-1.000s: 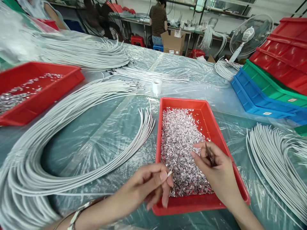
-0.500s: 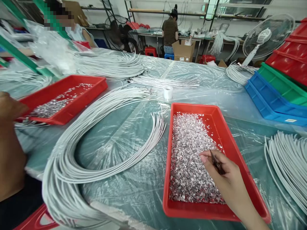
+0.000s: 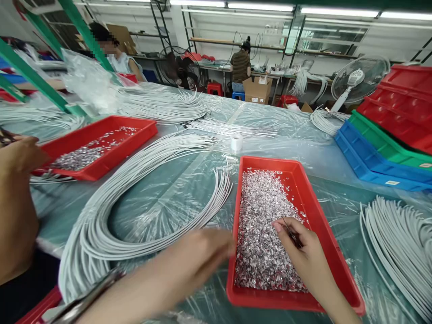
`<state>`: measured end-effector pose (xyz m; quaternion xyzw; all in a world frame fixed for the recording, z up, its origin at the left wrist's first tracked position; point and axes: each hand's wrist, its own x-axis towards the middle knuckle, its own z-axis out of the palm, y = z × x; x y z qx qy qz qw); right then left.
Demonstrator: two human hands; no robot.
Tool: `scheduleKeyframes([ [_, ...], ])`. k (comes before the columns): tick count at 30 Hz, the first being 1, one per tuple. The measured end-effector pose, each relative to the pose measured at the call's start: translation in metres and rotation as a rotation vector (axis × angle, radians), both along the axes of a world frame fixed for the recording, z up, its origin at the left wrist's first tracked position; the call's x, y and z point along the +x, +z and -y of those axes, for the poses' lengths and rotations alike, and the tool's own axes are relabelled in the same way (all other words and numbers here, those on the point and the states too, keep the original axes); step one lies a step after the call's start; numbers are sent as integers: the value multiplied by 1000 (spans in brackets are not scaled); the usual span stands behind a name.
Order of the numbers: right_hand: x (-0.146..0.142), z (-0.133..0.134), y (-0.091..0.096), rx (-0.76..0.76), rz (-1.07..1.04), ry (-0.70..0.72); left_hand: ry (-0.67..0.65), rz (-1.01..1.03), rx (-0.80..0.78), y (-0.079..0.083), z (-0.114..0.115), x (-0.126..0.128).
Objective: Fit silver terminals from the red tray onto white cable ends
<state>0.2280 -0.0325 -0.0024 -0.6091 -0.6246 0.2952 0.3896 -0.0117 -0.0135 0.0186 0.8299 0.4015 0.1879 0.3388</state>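
Observation:
My right hand [image 3: 305, 249] is closed over a red tray [image 3: 337, 270] of small shiny metal pieces [image 3: 263, 234]. Dark pointed tweezers [image 3: 293, 235] lie in its palm, partly covered by the fingers; thumb and forefinger meet just above the pieces. Whether a piece is pinched between the fingertips is too small to tell. My left hand [image 3: 209, 247] is blurred by motion beside the tray's left rim, its fingers smeared. It passes in front of a curved bundle of white cables [image 3: 91, 220].
At the left edge, a co-worker's hand [image 3: 20, 155] is beside another red tray [image 3: 111, 157] of metal pieces. A white tape roll [image 3: 236, 142] stands behind my tray. Stacked bins [image 3: 388, 135] and more white cables [image 3: 394, 243] are on the right. Plastic film covers the table.
My left hand has come into view from below, reaching toward the tray. My right hand stays over the pieces with the tweezers. The camera view has tilted up slightly.

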Motion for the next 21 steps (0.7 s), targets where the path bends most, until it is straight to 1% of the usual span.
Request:
scheduleKeyframes([
  [2, 0, 0, 1, 6, 17, 13, 137, -94, 65, -10, -44, 19],
  [4, 0, 0, 1, 14, 27, 22, 226, -151, 95, -26, -85, 36],
  [5, 0, 0, 1, 15, 30, 27, 258, -184, 100, -35, -102, 42],
  [7, -1, 0, 0, 11, 28, 40, 292, -239, 89, -52, -125, 48],
  [9, -1, 0, 0, 0, 22, 56, 321, -275, 76, -65, -137, 48],
  [11, 0, 0, -1, -14, 18, 77, 338, -276, 68, -72, -141, 46],
  [12, 0, 0, -2, -21, 17, 86, 341, -261, 67, -72, -141, 44],
  [15, 1, 0, -2, -30, 14, 91, 348, -159, 79, -66, -134, 41],
  [16, 1, 0, -1, -31, 12, 87, 357, -106, 88, -62, -128, 40],
  [18, 1, 1, 0, -35, 7, 81, 381, 26, 108, -51, -108, 40],
  [21, -1, 1, 2, -47, 1, 76, 360, 260, 101, -38, -66, 42],
])
